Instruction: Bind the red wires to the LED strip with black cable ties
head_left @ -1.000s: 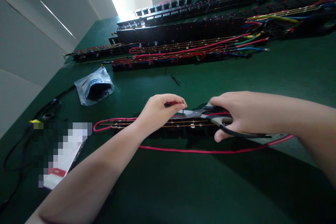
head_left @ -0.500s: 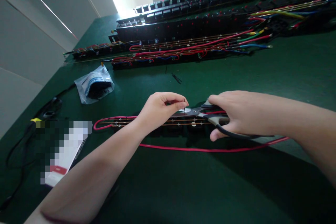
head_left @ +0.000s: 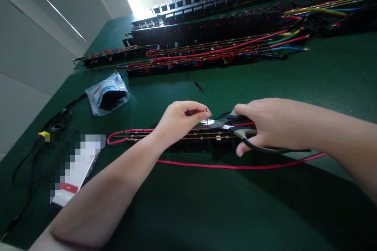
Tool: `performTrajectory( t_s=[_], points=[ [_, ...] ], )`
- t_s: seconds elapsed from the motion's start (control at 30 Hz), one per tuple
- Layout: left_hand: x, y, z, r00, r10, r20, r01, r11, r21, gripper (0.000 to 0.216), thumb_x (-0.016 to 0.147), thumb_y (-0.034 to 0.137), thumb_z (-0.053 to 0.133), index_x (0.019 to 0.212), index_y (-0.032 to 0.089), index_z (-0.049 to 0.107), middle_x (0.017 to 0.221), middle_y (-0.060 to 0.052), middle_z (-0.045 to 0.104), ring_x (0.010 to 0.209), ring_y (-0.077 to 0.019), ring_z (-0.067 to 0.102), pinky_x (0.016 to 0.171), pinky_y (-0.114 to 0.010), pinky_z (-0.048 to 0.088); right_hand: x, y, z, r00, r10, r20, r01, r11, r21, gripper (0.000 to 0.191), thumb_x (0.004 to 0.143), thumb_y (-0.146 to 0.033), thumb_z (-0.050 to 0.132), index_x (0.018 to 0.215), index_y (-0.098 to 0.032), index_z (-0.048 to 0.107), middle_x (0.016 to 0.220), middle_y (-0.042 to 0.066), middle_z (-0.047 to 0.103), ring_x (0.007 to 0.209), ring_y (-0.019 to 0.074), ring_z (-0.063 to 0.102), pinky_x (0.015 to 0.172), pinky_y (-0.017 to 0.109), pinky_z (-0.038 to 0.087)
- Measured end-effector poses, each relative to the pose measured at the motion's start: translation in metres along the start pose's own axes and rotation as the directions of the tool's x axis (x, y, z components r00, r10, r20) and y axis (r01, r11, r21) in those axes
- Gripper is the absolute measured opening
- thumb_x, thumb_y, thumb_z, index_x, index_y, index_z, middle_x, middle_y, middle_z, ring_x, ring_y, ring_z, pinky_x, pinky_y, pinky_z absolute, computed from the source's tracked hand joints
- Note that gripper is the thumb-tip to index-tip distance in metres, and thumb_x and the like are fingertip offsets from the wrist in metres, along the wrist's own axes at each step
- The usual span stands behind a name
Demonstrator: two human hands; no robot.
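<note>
A black socket strip (head_left: 188, 141) with copper bars and a red wire (head_left: 206, 165) lies on the green table in front of me. My left hand (head_left: 179, 121) is closed in a pinch on the thin black tail of a cable tie (head_left: 207, 112) that stands up from the strip. My right hand (head_left: 262, 123) is wrapped round the grey-and-black handles of scissors (head_left: 235, 129). The scissor blades (head_left: 210, 123) point left and meet the tie just under my left fingertips.
Several long wired socket strips (head_left: 206, 53) lie in rows across the far side of the table. A clear plastic bag of black parts (head_left: 107, 95) sits at the left. A white box (head_left: 76, 172) and black cables (head_left: 55, 119) lie near the left edge. Cut tie pieces (head_left: 198, 85) lie loose.
Both hands and the scissors have shifted slightly up and right in view. The scissor blades have closed in on the tie held in my left fingers.
</note>
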State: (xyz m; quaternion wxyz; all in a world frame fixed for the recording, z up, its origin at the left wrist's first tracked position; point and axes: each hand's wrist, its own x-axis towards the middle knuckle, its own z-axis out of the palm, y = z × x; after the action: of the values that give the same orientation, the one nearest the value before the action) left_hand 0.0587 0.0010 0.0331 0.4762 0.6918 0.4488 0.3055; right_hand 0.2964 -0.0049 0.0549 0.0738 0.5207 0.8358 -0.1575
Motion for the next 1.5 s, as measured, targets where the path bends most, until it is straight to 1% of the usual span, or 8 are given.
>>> performTrajectory(
  t_s=[0.3,0.47,0.6,0.87,0.97,1.1,1.33,1.5],
  points=[
    [0.002,0.001,0.001,0.999,-0.001,-0.047,0.003,0.999,0.054,0.008,0.087,0.023,0.069,0.084,0.017,0.074,0.088,-0.002,0.075,0.078,-0.0136,0.067,0.073,-0.025,0.052,0.002,-0.006,-0.005,0.995,0.066,0.072,-0.06,0.995,-0.081,0.066,0.053,-0.08,0.074,0.087,-0.024,0.066,0.075,0.008,0.069,0.064,0.0274,0.062,0.049,0.037,0.042],
    [0.006,-0.004,0.002,0.976,-0.017,-0.219,-0.007,0.994,-0.106,0.006,0.087,0.022,0.066,0.084,0.017,0.069,0.081,0.0,0.069,0.075,-0.0114,0.063,0.069,-0.022,0.049,0.004,0.002,-0.01,0.994,0.102,0.048,-0.099,0.993,-0.058,0.067,0.056,-0.08,0.072,0.094,-0.025,0.068,0.081,0.011,0.071,0.069,0.0299,0.064,0.051,0.039,0.044],
    [0.008,-0.009,0.001,0.933,-0.106,-0.344,0.019,0.969,-0.247,0.008,0.087,0.016,0.062,0.094,0.02,0.061,0.075,0.003,0.064,0.065,-0.0085,0.056,0.06,-0.019,0.042,0.003,0.022,-0.015,0.979,0.202,0.012,-0.2,0.974,-0.102,0.062,0.057,-0.076,0.075,0.093,-0.026,0.067,0.078,0.01,0.071,0.067,0.0298,0.063,0.052,0.039,0.045],
    [0.013,-0.01,0.0,0.884,-0.26,-0.389,0.131,0.935,-0.328,0.021,0.088,0.013,0.056,0.105,0.021,0.047,0.077,0.004,0.062,0.055,-0.0062,0.049,0.053,-0.019,0.038,0.004,0.051,-0.019,0.93,0.368,0.018,-0.36,0.917,-0.172,0.069,0.07,-0.083,0.06,0.098,-0.021,0.069,0.081,0.012,0.07,0.066,0.0242,0.061,0.054,0.035,0.039],
    [0.014,-0.009,0.001,0.885,-0.277,-0.374,0.17,0.941,-0.293,0.035,0.09,0.013,0.053,0.122,0.022,0.043,0.106,-0.004,0.069,0.067,-0.0085,0.061,0.059,-0.021,0.045,0.007,0.055,-0.017,0.936,0.35,0.033,-0.341,0.928,-0.152,0.072,0.069,-0.085,0.06,0.1,-0.02,0.07,0.083,0.013,0.071,0.066,0.0234,0.061,0.054,0.035,0.037],
    [0.013,-0.008,0.001,0.886,-0.303,-0.35,0.218,0.94,-0.263,0.052,0.089,0.011,0.047,0.138,0.025,0.036,0.133,-0.01,0.062,0.075,-0.0103,0.067,0.059,-0.023,0.047,0.009,0.056,-0.016,0.936,0.349,0.034,-0.342,0.93,-0.132,0.075,0.067,-0.085,0.061,0.098,-0.018,0.072,0.081,0.014,0.071,0.062,0.0233,0.06,0.052,0.035,0.035],
    [0.012,-0.01,0.001,0.943,-0.196,-0.269,0.155,0.974,-0.164,0.021,0.087,0.016,0.054,0.108,0.019,0.055,0.108,-0.005,0.067,0.076,-0.0106,0.062,0.068,-0.023,0.049,0.005,0.064,-0.02,0.899,0.436,0.044,-0.424,0.891,-0.161,0.045,0.079,-0.057,0.067,0.102,-0.02,0.074,0.086,0.012,0.072,0.064,0.0218,0.057,0.058,0.037,0.035],
    [0.01,-0.002,0.003,0.956,-0.204,-0.211,0.182,0.976,-0.12,0.01,0.087,0.016,0.055,0.097,0.018,0.059,0.095,-0.003,0.067,0.078,-0.0119,0.06,0.073,-0.024,0.049,0.008,0.077,-0.015,0.912,0.409,0.031,-0.403,0.907,-0.121,0.04,0.082,-0.049,0.065,0.106,-0.018,0.074,0.09,0.013,0.072,0.067,0.0208,0.058,0.059,0.036,0.037]
  ],
)
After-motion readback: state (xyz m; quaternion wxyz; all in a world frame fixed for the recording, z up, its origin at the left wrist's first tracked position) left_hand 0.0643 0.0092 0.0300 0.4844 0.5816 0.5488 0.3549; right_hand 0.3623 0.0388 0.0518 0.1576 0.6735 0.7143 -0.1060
